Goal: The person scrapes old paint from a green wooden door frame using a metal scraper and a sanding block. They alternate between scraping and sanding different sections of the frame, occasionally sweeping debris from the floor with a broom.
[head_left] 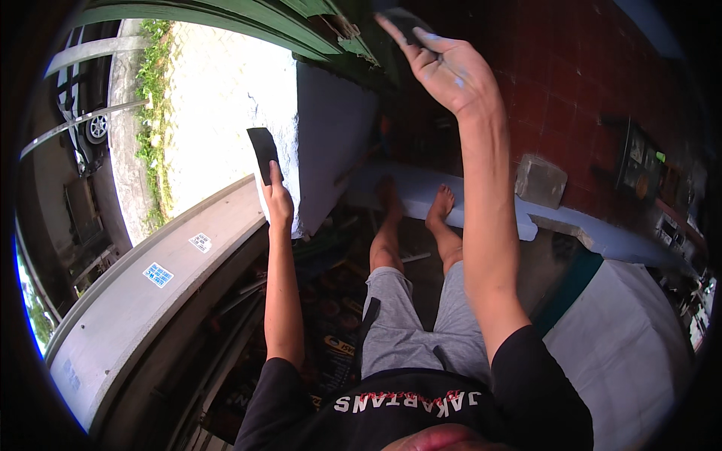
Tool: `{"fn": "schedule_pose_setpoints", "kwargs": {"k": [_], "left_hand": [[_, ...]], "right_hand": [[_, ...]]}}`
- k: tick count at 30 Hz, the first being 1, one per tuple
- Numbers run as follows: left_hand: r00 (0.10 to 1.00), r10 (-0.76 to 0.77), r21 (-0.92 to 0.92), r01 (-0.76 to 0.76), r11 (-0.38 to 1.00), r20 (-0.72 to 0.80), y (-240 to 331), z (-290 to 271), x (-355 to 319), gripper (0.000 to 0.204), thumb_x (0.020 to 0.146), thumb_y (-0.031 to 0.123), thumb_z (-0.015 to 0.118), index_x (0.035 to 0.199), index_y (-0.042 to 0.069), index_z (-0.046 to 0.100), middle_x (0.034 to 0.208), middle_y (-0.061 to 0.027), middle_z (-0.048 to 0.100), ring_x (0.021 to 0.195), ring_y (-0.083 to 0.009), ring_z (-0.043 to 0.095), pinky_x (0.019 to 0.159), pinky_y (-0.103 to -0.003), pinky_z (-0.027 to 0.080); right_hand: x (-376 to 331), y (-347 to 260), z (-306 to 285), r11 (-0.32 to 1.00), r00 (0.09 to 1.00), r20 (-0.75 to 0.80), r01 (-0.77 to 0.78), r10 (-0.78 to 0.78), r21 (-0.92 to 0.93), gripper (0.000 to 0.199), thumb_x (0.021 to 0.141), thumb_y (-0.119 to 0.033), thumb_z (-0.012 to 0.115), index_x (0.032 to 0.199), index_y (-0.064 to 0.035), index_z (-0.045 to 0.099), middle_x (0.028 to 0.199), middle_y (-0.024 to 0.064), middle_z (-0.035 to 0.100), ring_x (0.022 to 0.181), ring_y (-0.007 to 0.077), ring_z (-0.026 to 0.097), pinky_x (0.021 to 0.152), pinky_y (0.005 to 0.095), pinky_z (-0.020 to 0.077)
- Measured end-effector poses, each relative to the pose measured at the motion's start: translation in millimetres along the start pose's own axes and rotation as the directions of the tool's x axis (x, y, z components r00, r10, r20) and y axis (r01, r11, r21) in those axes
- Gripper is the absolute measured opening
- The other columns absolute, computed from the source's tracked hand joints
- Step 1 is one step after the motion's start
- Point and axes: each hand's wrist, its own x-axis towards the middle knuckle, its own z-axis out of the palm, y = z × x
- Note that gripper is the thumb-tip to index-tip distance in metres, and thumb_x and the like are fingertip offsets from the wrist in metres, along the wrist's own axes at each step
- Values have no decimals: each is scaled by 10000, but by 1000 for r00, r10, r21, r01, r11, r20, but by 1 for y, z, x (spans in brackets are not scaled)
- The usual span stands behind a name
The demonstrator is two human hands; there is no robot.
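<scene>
My left hand (277, 203) is raised at the left, its fingers closed round the lower end of a flat, dark rectangular strip (262, 149). The strip stands nearly upright in front of the bright white wall face. Higher up, my right hand (457, 81) is stretched toward the top with a thin dark flat piece (408, 27) between thumb and fingers. Pale bluish smears show on that palm. Close to its left is green painted woodwork (301, 26), with a worn, broken patch (347, 31) near its end. Whether the right-hand piece touches the wood, I cannot tell.
My bare feet stand on a pale raised ledge (481, 207). A grey block (541, 181) sits beside it, before the red tiled floor (549, 98). A long pale panel (162, 270) runs along the left. A light grey sheet (624, 323) lies at the lower right.
</scene>
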Motion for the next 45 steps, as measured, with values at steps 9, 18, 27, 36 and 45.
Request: {"fn": "schedule_pose_setpoints", "kwargs": {"k": [9,18,27,36,45], "left_hand": [[862,438,402,-318,859,-253,-73,2,35,474,1064,191,388,1474,-46,363,1540,-228,357,1436,-374,307,1183,-449,196],[694,690,712,-378,592,-205,-102,23,56,438,1054,139,356,1452,-38,405,1526,-210,404,1458,-356,311,1206,-516,125],[751,601,587,-365,723,-274,-104,32,44,515,1091,293,332,1392,-113,431,1398,-275,488,1310,-390,446,1138,-420,285],[731,589,600,-311,737,-345,-140,9,61,578,1090,365,351,1310,-156,469,928,-143,475,842,-216,452,777,-350,375],[859,290,456,-76,887,-421,-125,12,46,556,1076,424,342,1509,81,404,1381,-317,482,1232,-404,513,1091,-409,354]], "right_hand": [[-86,-48,-118,678,671,-296,419,-679,-605,229,991,-43,552,1199,51,543,1154,162,620,1011,203,620,863,252,512],[124,133,-193,998,981,-185,55,-57,-15,123,959,17,529,1058,-11,596,1096,100,631,936,187,637,846,333,551],[216,128,-206,840,982,114,66,-150,539,345,983,83,394,1289,9,536,1296,166,572,1246,267,528,1073,438,491],[212,176,-295,283,589,132,558,-797,-780,398,1022,-77,446,1398,50,478,1337,203,570,1181,254,589,1028,356,442],[286,118,-243,-445,-31,957,889,-288,-105,540,883,158,417,1413,60,450,1420,259,502,1343,383,475,1129,428,374]]}}
